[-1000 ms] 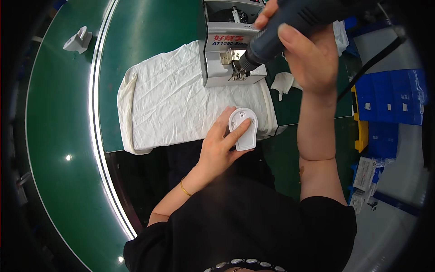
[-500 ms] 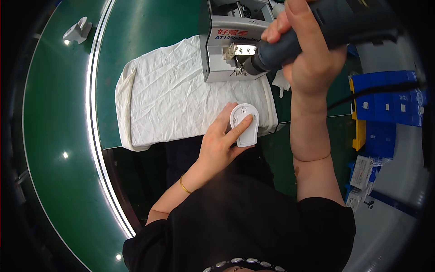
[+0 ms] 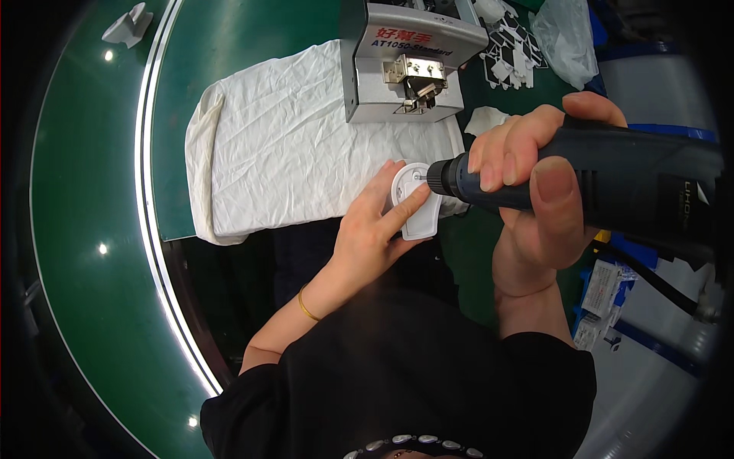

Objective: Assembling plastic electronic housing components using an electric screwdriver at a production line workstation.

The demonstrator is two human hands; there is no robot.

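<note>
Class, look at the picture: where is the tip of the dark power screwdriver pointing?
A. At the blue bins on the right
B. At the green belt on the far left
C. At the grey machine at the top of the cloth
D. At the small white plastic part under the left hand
D: the power screwdriver in the right hand has its tip at the white plastic part that the left hand steadies on the white cloth.

The driver [image 3: 612, 180] runs out of the picture at the right edge, so its rear end is cut off, and its tip is too small to tell apart from the white plastic part [image 3: 417, 203] it meets. The left hand [image 3: 367, 237] covers that part's left side. The grey machine [image 3: 409, 65] and the clear bag [image 3: 566, 38] are cropped by the top edge.
</note>
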